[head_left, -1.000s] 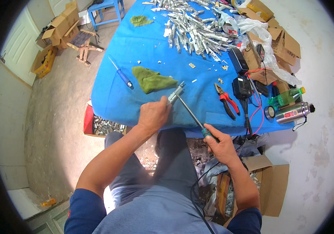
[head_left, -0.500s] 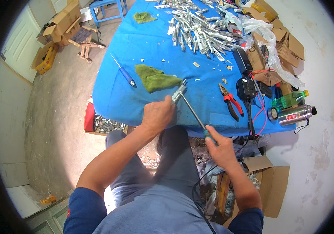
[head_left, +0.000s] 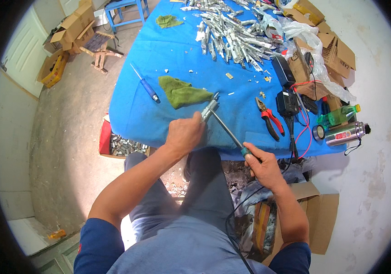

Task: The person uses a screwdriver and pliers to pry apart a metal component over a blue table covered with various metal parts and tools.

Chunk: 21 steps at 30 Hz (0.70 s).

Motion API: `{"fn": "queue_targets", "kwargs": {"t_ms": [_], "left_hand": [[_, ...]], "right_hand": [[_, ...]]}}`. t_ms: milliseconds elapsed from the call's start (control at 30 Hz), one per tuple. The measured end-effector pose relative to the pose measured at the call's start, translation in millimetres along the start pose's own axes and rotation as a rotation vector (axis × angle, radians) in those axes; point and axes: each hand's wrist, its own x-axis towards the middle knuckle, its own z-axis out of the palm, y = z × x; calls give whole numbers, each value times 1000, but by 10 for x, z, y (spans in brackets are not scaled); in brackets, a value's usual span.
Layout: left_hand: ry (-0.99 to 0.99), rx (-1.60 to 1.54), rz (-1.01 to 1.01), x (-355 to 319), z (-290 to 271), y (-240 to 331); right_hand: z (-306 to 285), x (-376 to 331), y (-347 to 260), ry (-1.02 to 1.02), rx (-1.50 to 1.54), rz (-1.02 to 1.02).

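Metal part [head_left: 209, 109] and screwdriver [head_left: 229, 133] in hands

Brown cardboard boxes [head_left: 330, 43] sit at two o'clock, more boxes [head_left: 70, 27] at eleven, an open carton [head_left: 321, 217] at five. The steel flask [head_left: 346, 133] at three wears a red label.

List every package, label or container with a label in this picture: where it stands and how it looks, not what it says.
Steel flask: table's right edge, lying down, silver with red label.
Green bottle: just above the flask, lying, yellow cap.
Cardboard boxes: table's far right corner, brown, open.
Cardboard boxes on floor: upper left, brown.
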Motion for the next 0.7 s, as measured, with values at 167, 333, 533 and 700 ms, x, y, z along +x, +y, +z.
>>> {"fn": "queue_targets", "kwargs": {"t_ms": [167, 333, 533, 700], "left_hand": [[-15, 8, 6, -6, 6, -4], [-20, 2, -29, 8, 37, 22], [-13, 20, -49, -3, 36, -4], [-53, -92, 0, 57, -143, 81]], "right_hand": [[197, -51, -62, 153, -337, -255], [423, -87, 8, 247, -603, -304], [341, -99, 75, 182, -175, -193], [288, -182, 38, 100, 117, 43]]}}
